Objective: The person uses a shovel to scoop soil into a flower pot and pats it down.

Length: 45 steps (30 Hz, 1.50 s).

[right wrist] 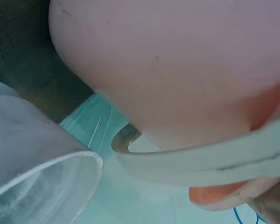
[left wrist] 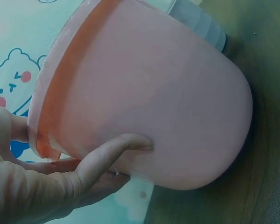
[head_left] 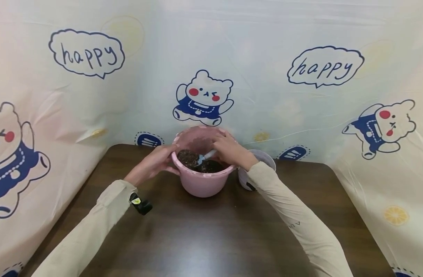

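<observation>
A pink pot stands at the back of the table with dark soil inside. My left hand grips the pot's left side at the rim, and in the left wrist view its thumb presses the outer wall. Over the right side of the pot, my right hand holds a small garden tool by its pale handle. The tool's blue head touches the soil; whether it is a trowel or a rake I cannot tell. In the right wrist view the fingers are mostly hidden behind the pot and a pale band.
A translucent whitish container stands just right of the pot, partly behind the right forearm; its open rim shows in the right wrist view. The dark wooden table reaches a printed curtain at the back and sides.
</observation>
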Tool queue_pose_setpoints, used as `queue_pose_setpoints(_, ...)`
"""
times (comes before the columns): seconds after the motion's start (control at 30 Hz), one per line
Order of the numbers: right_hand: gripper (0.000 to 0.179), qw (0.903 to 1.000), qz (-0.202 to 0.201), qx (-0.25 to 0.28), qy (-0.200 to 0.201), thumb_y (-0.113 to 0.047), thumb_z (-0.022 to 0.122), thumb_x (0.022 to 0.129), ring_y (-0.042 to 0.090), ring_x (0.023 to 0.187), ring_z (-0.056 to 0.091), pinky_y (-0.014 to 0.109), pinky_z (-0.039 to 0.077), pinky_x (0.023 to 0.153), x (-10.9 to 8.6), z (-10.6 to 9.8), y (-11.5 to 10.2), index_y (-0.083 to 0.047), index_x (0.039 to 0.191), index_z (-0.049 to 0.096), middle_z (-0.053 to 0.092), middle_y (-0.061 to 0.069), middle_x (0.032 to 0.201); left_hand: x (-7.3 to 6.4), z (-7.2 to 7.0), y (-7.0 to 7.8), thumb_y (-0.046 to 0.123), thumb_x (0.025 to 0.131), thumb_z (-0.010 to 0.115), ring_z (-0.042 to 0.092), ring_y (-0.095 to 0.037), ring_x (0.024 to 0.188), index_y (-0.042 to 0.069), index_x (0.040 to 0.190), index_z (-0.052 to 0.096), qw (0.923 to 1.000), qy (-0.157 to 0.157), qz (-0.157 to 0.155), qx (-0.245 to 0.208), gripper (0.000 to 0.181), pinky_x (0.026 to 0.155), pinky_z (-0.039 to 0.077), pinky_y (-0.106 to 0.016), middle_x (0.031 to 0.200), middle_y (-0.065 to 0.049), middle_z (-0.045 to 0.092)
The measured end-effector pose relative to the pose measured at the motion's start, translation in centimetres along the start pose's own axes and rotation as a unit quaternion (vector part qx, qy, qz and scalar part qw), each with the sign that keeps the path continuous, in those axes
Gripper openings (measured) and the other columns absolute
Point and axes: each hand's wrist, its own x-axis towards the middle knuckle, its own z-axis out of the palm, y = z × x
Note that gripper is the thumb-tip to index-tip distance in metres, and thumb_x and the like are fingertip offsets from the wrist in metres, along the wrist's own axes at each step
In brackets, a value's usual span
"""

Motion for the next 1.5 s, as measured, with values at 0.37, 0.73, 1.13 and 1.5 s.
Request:
queue_pose_setpoints(0.37,0.012,0.9995,0.025,-0.005,0.02,-0.016,0.078,0.095,0.029,0.117,0.054,0.048,0.039,0.096,-0.9,-1.0,-0.2,-0.008,0.104,0.081,0.069,0.012,0.113,0.1,-0.1,0.0,0.026,0.114,0.036,0.028,-0.046,0.155,-0.006,0.164,0.014,0.9998,-0.014,0.006,-0.008,0.064,0.092,0.064,-0.052,0.171,-0.027,0.016)
queue_pose_setpoints(0.73,0.024,0.9956,0.064,0.022,0.064,-0.018,0.075,0.098,0.03,0.121,0.052,0.047,0.036,0.093,-2.3,-1.0,0.2,-0.007,0.118,0.078,0.064,0.016,0.134,0.2,0.1,0.1,0.028,0.114,0.038,0.027,-0.046,0.155,-0.002,0.166,0.009,0.9998,-0.018,-0.002,-0.004,0.067,0.092,0.064,-0.051,0.172,-0.027,0.013)
queue_pose_setpoints(1.13,0.027,0.9903,0.065,0.063,0.105,-0.017,0.076,0.097,0.025,0.106,0.05,0.044,0.03,0.087,-3.7,-1.2,0.4,-0.012,0.124,0.077,0.061,0.006,0.1,0.4,0.1,0.0,0.03,0.113,0.038,0.029,-0.046,0.154,-0.004,0.165,0.01,0.9999,-0.014,-0.001,-0.007,0.068,0.093,0.063,-0.054,0.171,-0.028,0.017)
queue_pose_setpoints(1.5,0.03,0.9843,0.052,0.094,0.14,-0.011,0.075,0.097,0.027,0.101,0.048,0.046,0.027,0.084,-5.3,-1.5,1.5,-0.012,0.127,0.076,0.058,0.008,0.097,0.1,-0.1,-0.1,0.028,0.113,0.039,0.028,-0.046,0.154,-0.004,0.165,0.013,1.0,-0.005,0.002,0.002,0.067,0.091,0.063,-0.053,0.171,-0.028,0.016)
